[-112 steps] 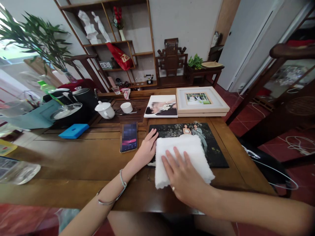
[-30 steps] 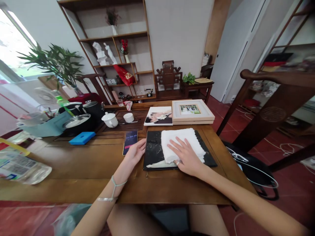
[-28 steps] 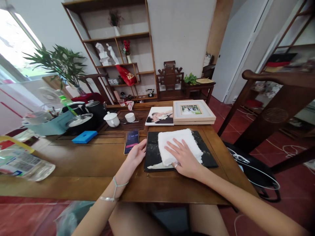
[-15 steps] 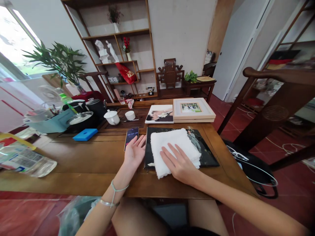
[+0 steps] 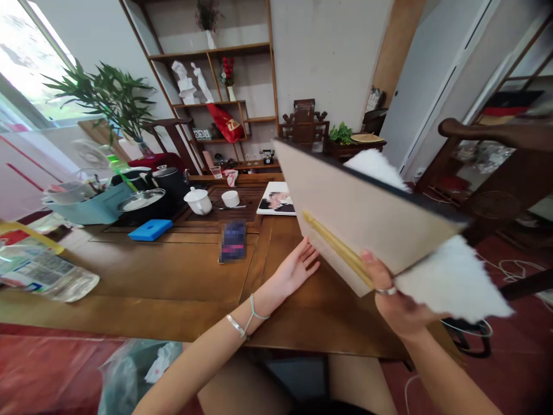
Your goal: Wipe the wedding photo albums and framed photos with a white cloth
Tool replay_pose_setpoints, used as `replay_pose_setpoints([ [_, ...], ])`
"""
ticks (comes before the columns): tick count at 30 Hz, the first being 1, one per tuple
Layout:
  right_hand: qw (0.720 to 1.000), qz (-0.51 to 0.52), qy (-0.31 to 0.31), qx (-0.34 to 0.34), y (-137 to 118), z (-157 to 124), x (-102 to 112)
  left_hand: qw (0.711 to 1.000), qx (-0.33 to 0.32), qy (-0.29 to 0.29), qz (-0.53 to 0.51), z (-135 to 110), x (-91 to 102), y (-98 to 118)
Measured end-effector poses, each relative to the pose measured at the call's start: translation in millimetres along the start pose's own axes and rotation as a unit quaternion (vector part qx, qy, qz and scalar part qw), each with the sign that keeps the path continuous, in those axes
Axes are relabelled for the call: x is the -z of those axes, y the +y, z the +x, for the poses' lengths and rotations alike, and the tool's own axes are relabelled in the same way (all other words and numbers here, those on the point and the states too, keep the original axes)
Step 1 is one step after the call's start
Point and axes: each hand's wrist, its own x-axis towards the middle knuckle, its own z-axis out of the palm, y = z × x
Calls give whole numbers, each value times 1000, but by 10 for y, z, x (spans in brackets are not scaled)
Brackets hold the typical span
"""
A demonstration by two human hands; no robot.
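My right hand grips a photo board by its lower edge, thumb on the back. The board is tilted up off the table, its plain beige back facing me, with a yellow strip along the lower part. A white towel is pressed against the far side and sticks out at the right and above the top edge. The picture side is hidden. My left hand is open, palm up, its fingertips close to the board's lower left edge; I cannot tell whether they touch it.
A phone lies left of my left hand. Behind are a white photo panel, a lidded white cup and a small white bowl. Further left are a blue box, a pot and a large bottle.
The photo board was lying flat with my right hand on the towel; now it is lifted and turned back-side to me. My left hand has moved right, away from the phone.
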Motion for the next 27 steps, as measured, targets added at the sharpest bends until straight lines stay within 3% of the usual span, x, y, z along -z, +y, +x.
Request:
replay_pose_setpoints([
  [3, 975, 89, 182, -85, -92, 139, -93, 998, -61, 4, -2, -72, 3, 10],
  [5, 945, 183, 213, -166, -144, 269, -156, 990, -141, -9, 3, -169, -14, 51],
  [7, 918, 258, 185, -240, -142, 372, -179, 981, -191, 17, 24, -268, -47, 121],
  [11, 885, 278, 66, -367, 71, 376, -46, 957, -261, 121, 24, -361, -85, 358],
  [13, 858, 261, 29, -442, 232, 303, 107, 951, -255, 172, 34, -352, -48, 511],
  [15, 867, 193, 50, -456, 386, 234, 295, 957, -220, 183, 47, -329, 32, 662],
  [17, 917, 70, 121, -374, 512, 196, 481, 965, -176, 188, 53, -306, 141, 789],
  [19, 961, -63, 168, -209, 602, 193, 621, 968, -146, 194, 60, -277, 257, 875],
  [20, 976, -108, 149, -112, 636, 200, 661, 968, -143, 197, 66, -258, 311, 903],
  [21, 987, -133, 91, -14, 664, 211, 677, 966, -143, 203, 75, -234, 361, 921],
  [22, 987, -139, 10, 82, 689, 223, 668, 965, -143, 202, 88, -207, 405, 930],
  [24, 954, -124, -144, 234, 732, 241, 584, 964, -137, 194, 117, -146, 473, 929],
  [25, 931, -122, -200, 281, 752, 243, 516, 965, -134, 183, 128, -114, 496, 923],
  [27, 900, -135, -246, 333, 792, 225, 357, 968, -124, 167, 141, -55, 525, 908],
])
